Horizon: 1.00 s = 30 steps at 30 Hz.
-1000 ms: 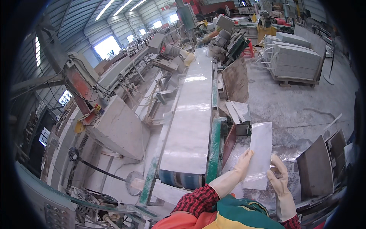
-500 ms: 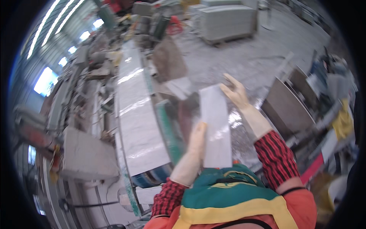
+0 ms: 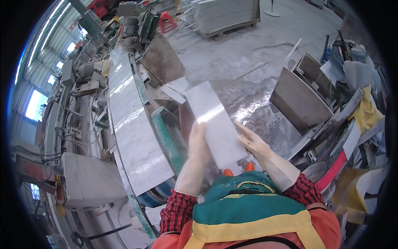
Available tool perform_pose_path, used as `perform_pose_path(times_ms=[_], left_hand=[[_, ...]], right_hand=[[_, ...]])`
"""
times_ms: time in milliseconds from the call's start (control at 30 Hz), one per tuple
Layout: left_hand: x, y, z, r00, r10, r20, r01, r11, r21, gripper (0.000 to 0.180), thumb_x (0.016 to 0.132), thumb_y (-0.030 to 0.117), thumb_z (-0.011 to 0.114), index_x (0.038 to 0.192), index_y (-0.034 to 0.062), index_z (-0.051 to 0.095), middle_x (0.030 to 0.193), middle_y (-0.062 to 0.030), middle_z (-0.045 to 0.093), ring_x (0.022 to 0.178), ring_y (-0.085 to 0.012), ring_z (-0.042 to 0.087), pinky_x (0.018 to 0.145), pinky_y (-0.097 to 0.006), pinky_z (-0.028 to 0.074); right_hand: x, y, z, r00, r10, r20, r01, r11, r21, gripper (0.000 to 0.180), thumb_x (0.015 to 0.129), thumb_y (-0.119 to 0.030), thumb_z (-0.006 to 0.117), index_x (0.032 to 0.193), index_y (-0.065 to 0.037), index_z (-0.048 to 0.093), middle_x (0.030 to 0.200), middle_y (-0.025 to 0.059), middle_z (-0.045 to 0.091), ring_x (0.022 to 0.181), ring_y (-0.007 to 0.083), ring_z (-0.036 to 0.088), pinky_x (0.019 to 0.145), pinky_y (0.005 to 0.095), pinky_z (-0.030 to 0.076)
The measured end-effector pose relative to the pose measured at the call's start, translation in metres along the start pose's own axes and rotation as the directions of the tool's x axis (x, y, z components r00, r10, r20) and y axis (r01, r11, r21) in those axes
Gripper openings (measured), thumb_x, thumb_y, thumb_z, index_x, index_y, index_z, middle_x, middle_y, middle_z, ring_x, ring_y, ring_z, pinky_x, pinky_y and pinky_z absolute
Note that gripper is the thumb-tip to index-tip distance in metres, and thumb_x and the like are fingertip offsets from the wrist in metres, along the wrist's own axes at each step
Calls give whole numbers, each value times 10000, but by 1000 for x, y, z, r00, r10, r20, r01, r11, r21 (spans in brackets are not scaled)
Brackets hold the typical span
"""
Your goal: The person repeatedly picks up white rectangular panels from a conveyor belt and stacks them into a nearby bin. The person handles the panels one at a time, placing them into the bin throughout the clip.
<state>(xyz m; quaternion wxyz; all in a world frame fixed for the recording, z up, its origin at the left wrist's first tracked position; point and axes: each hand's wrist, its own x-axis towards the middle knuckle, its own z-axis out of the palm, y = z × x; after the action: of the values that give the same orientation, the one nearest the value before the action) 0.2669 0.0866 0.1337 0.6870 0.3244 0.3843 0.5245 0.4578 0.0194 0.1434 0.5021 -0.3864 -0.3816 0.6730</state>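
Observation:
A white rectangular stone slab [image 3: 215, 124] with a glossy face is held up at a tilt in front of me. My left hand [image 3: 198, 143], in a long cream rubber glove, grips its left edge. The thumb lies along the edge and the other fingers are hidden. My right hand [image 3: 253, 143], gloved alike, is at the slab's right edge with its fingers stretched out and apart; I cannot tell how firmly they touch it. A long conveyor belt [image 3: 141, 145] with a wet white surface runs on my left.
A white piece [image 3: 176, 89] lies beyond the slab. Brown boards [image 3: 300, 99] lean on the right, near a yellow cloth [image 3: 365, 108]. Stacked pale slabs [image 3: 224, 16] sit on a pallet at the back, near a red stool [image 3: 166, 23]. A concrete block [image 3: 91, 178] stands left.
The slab has turned, its far end swinging left, and shows more of its face. My right hand has come from its far corner down along the right edge. My left hand still holds it.

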Motion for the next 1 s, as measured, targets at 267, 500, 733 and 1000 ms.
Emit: perform_pose_path(times_ms=[267, 500, 733, 1000], left_hand=[[27, 16, 31, 963, -18, 267, -53, 965, 257, 558, 905, 223, 671, 1371, -20, 484, 1020, -23, 668, 802, -67, 578, 704, -233, 464], [102, 28, 19, 988, 155, -5, -143, 922, 359, 685, 878, 271, 708, 1428, -15, 414, 1144, -131, 651, 886, -149, 626, 731, -271, 512], [6, -24, 48, 976, -216, 19, 180, 857, 483, 466, 978, 233, 586, 1352, -35, 512, 1241, -84, 606, 1110, -144, 548, 953, -302, 443], [-43, 0, -5, 751, -381, 540, 156, 896, 415, 739, 858, 142, 752, 1473, 5, 367, 1476, -149, 444, 1297, -239, 492, 1046, -394, 450]], right_hand=[[-13, 7, -10, 985, -74, -153, 86, 994, 74, 513, 967, -136, 606, 1420, 35, 437, 1264, 102, 608, 1112, 135, 576, 947, 271, 476], [-36, 1, -10, 996, 8, -93, 8, 985, 174, 490, 958, -124, 623, 1396, 29, 468, 1236, 89, 624, 1094, 129, 584, 934, 267, 478], [-16, 0, -41, 979, -36, -203, 67, 987, 147, 478, 946, -129, 642, 1371, 29, 489, 1212, 84, 631, 1072, 137, 587, 923, 276, 481], [45, 0, -52, 984, -137, -114, 128, 988, -83, 491, 944, -143, 645, 1379, 22, 487, 1235, 99, 620, 1110, 150, 571, 957, 281, 459]])
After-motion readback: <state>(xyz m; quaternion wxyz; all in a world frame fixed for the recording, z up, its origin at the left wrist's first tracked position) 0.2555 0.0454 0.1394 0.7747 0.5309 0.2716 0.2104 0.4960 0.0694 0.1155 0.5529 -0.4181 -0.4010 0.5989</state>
